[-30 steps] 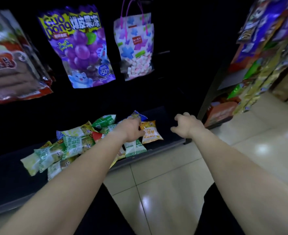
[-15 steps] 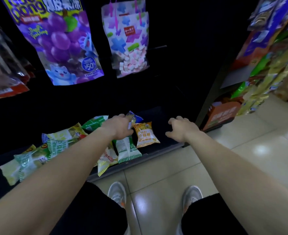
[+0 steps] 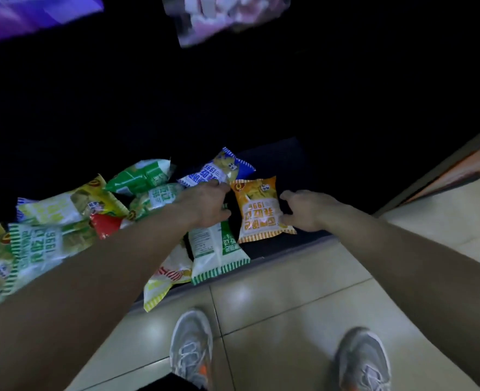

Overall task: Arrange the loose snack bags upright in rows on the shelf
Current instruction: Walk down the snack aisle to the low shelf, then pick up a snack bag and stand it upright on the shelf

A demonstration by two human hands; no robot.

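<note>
The snack bags in front of you are thin plastic film, crinkled and shiny. The orange bag shows a soft sheen across its face, and the green-striped bag and blue bag have the same slick, wrinkled look. The shelf beneath them is dark and matt. Your floor tiles are smooth and glossy, throwing back bright spots of light. Your shoes look like grey woven mesh, matt. Overhead, the purple pouch looks glossy and the clear bag is see-through plastic, though both are blurred.
</note>
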